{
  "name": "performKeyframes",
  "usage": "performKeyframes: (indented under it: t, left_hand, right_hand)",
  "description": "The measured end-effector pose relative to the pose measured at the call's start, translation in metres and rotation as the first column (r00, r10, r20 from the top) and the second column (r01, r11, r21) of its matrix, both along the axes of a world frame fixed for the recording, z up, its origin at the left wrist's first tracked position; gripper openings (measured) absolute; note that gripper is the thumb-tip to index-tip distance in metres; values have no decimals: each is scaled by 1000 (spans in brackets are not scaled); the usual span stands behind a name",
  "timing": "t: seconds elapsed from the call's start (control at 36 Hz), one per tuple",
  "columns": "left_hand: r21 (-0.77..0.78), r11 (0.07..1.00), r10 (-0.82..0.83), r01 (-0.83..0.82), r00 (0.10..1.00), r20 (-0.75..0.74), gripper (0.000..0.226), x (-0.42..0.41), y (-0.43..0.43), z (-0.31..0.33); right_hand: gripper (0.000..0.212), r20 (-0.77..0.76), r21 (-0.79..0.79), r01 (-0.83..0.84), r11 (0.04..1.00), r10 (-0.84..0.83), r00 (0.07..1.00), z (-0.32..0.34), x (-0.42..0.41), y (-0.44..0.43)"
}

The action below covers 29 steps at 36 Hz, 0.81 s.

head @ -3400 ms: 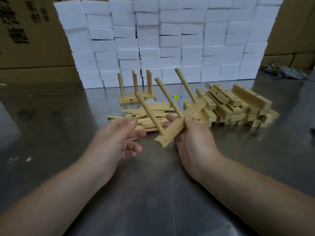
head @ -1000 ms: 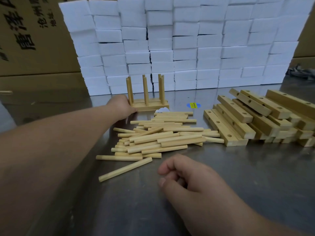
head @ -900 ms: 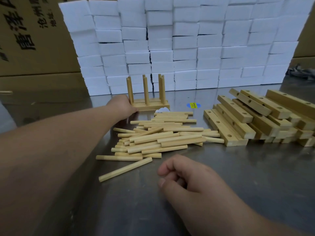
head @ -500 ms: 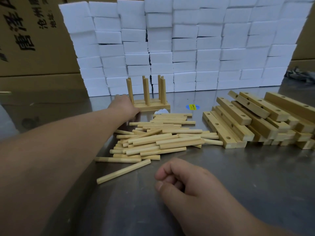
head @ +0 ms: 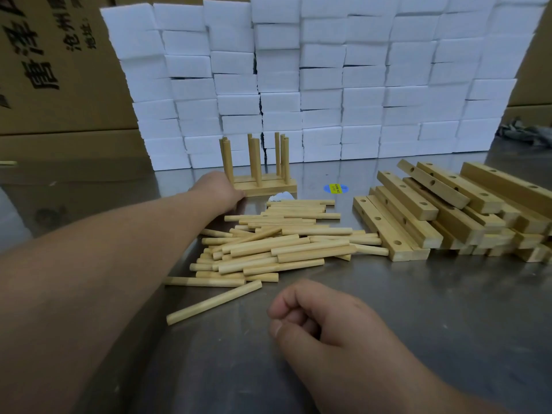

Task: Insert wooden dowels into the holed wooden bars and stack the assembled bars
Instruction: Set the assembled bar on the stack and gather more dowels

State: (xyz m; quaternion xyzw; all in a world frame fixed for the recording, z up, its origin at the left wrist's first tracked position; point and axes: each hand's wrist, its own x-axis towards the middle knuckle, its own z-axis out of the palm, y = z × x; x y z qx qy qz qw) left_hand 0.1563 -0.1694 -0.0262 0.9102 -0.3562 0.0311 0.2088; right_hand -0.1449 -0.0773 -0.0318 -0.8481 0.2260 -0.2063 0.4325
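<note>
Steel bench [head: 418, 309], backed by a wall of white blocks [head: 328, 70] and cardboard boxes [head: 59, 85]. Holed bars [head: 448, 210] piled at right. Loose dowels [head: 283, 246] heaped mid-bench, just left of that pile. Assembled bars [head: 268, 186] stand behind the heap, near the white wall, dowels upright. Left grip [head: 219, 189] reaches to their left end, touching it; fingers hidden, so cannot tell whether it clasps. Right grip [head: 322, 321] near the front, fingers loosely curled, holding nothing. Blue-yellow sticker [head: 336, 188] beside the assembled bars.
</note>
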Motion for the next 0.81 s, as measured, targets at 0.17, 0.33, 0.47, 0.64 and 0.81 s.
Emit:
performKeyframes:
  t: [0.17, 0.33, 0.47, 0.64, 0.81]
  left_hand:
    - [-7, 1000, 6, -6, 1000, -13, 33, 2, 2, 0]
    - [-2, 1000, 13, -13, 999, -31, 32, 1, 2, 3]
    - [2, 1000, 14, -14, 999, -39, 29, 0, 1, 3]
    - [16, 1000, 10, -10, 999, -40, 32, -1, 1, 3]
    - [-6, 1000, 3, -4, 998, -62, 38, -8, 7, 7]
  right_hand:
    - [27, 0, -9, 1, 1000, -1, 1000, 0, 0, 0]
    - [23, 6, -10, 7, 1000, -7, 1000, -2, 0, -1]
    - [20, -3, -14, 14, 1000, -14, 1000, -3, 0, -2]
    - [15, -26, 2, 9, 1000, -9, 1000, -3, -1, -3]
    - [16, 3, 6, 1, 1000, -1, 1000, -5, 0, -3]
